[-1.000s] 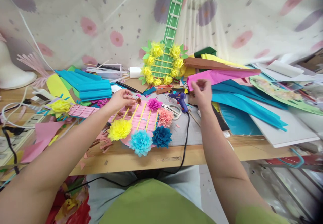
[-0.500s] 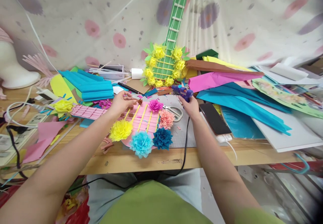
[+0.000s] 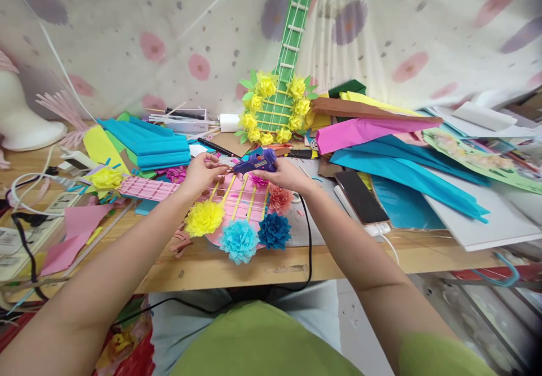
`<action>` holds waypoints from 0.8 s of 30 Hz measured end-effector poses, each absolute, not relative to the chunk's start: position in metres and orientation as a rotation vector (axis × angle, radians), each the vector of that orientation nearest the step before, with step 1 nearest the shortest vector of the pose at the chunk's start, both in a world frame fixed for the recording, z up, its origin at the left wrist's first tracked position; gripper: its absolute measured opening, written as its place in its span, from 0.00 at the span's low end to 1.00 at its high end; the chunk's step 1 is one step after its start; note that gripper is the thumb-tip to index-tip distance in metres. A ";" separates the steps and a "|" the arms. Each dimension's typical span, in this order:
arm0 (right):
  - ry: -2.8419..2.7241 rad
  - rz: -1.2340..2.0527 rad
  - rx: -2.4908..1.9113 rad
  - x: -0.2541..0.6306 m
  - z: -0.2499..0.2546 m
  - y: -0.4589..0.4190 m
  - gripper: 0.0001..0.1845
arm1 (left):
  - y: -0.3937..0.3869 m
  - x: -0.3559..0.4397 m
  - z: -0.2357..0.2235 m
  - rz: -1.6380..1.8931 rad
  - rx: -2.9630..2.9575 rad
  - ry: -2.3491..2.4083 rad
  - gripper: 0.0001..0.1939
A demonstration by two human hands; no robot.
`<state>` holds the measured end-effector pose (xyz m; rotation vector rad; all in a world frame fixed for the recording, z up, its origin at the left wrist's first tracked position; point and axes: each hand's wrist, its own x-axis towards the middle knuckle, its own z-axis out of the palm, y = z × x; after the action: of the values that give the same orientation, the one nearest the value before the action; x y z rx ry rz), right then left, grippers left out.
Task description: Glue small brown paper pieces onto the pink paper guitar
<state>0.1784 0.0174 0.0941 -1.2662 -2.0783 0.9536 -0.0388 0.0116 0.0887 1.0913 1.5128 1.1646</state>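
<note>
A hand could pass along the bare front edge of the table (image 3: 195, 271), where the cord (image 3: 310, 240) hangs across; the glue gun (image 3: 256, 162), left hand (image 3: 203, 171) and right hand (image 3: 288, 174) bar the far side of the pink guitar (image 3: 242, 206), the green guitar (image 3: 274, 110) rises behind, and the phone (image 3: 361, 197) and blue paper (image 3: 406, 181) crowd the right

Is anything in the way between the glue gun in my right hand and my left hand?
Nothing visible stands between them: the glue gun in your right hand points at the fingertips of your left hand, over the pink guitar.
</note>
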 end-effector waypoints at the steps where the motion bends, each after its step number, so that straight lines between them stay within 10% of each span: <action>1: -2.085 0.945 -1.265 0.177 0.093 0.018 0.24 | 0.012 -0.039 0.089 1.165 1.096 1.514 0.17; 24: -2.135 0.933 -1.217 0.178 0.089 0.019 0.26 | 0.012 -0.037 0.094 1.124 1.054 1.503 0.18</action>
<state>0.1778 0.0193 0.0890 -1.2174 -2.1348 0.9326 -0.0374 0.0120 0.0944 1.0538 1.5028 1.1238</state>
